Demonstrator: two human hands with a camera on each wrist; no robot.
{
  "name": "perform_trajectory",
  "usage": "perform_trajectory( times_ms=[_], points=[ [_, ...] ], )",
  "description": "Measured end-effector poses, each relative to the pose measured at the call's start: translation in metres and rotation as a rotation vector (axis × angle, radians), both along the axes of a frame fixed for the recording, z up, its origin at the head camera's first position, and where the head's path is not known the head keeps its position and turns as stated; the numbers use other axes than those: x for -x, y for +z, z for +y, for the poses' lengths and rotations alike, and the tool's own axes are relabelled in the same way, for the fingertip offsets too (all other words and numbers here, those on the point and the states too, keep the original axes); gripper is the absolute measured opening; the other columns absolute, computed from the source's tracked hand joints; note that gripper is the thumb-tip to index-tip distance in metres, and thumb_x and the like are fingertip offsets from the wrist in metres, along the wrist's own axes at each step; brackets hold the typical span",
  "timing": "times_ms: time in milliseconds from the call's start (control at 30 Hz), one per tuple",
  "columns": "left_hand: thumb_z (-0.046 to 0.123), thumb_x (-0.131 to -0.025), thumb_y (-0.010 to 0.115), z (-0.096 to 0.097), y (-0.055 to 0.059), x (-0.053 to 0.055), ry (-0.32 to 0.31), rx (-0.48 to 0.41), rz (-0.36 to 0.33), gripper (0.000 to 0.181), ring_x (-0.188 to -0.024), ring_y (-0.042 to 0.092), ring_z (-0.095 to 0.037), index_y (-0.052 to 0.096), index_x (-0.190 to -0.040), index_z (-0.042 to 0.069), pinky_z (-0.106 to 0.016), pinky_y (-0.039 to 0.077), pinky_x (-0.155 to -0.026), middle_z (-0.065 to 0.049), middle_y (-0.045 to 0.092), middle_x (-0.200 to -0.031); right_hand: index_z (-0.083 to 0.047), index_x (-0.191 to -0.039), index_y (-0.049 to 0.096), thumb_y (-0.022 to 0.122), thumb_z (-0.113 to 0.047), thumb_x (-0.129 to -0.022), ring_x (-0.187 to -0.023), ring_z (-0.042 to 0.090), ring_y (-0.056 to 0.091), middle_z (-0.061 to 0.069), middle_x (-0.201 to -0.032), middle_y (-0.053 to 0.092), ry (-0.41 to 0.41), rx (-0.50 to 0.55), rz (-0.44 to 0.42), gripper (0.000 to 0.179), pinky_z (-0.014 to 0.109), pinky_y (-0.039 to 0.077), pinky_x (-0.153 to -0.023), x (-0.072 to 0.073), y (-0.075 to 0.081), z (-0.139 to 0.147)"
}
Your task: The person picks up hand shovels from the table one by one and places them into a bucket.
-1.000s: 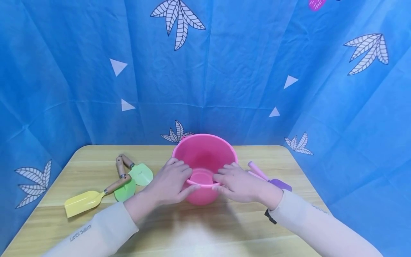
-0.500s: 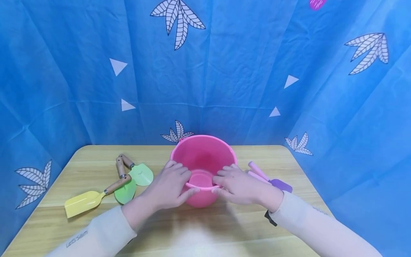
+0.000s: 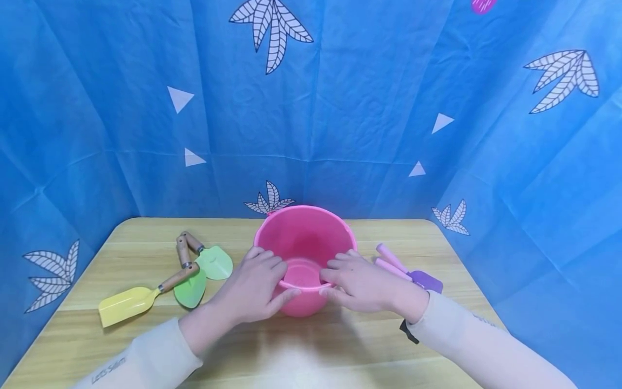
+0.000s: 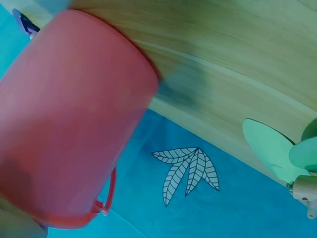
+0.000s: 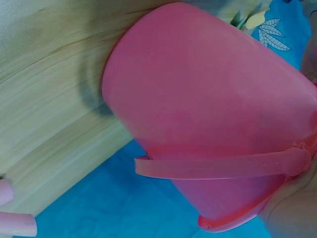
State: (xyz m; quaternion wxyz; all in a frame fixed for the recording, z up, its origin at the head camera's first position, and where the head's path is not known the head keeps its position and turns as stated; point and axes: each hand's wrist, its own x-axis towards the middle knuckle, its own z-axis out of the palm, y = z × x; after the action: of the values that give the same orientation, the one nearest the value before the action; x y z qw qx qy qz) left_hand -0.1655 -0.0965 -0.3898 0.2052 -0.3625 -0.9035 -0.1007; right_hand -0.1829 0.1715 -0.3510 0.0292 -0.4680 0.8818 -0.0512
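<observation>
A pink bucket (image 3: 303,237) stands mid-table with its mouth toward me, its inside bare to the bottom. My left hand (image 3: 257,283) grips the near-left part of the rim, fingers over the edge and thumb outside. On the near-right rim my right hand (image 3: 359,281) has the same kind of hold. The bucket wall (image 4: 79,109) fills much of the left wrist view. In the right wrist view the bucket's handle (image 5: 223,166) hangs down along its side.
Left of the bucket lie a yellow scoop (image 3: 127,307) and two green trowels (image 3: 215,263), all wooden-handled. To the right are purple-bladed tools with pink handles (image 3: 391,258). Blue patterned cloth (image 3: 311,108) rises behind the wooden table (image 3: 301,356).
The bucket has shifted slightly toward me and to the left, both hands keeping their grip on its rim. The tools lie where they were.
</observation>
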Motion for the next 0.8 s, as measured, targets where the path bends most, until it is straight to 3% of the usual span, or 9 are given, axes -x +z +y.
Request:
perform_trajectory(
  times_ms=[333,800],
  points=[
    [0.056,-0.092,0.058,0.0008,-0.0001,-0.007,0.043,0.005,0.001,0.037,-0.081,0.049,-0.011,0.063,-0.09,0.019,-0.039,0.04,-0.09,0.009,0.057,-0.079,-0.027,-0.102,0.063,0.047,-0.046,-0.103,-0.088,0.006,0.047,-0.017,-0.087,0.053,0.025,0.027,0.003,0.025,0.035,0.041,-0.09,0.0008,-0.0006,-0.0009],
    [0.057,-0.091,0.059,0.0003,-0.0024,-0.0092,0.053,-0.017,-0.002,0.038,-0.081,0.048,-0.011,0.062,-0.088,0.02,-0.038,0.04,-0.088,0.01,0.055,-0.078,-0.028,-0.105,0.063,0.05,-0.043,-0.103,-0.093,0.006,0.048,-0.018,-0.095,0.06,0.034,0.025,-0.017,0.02,0.037,0.04,-0.097,0.0037,-0.0026,-0.0001]
  ],
)
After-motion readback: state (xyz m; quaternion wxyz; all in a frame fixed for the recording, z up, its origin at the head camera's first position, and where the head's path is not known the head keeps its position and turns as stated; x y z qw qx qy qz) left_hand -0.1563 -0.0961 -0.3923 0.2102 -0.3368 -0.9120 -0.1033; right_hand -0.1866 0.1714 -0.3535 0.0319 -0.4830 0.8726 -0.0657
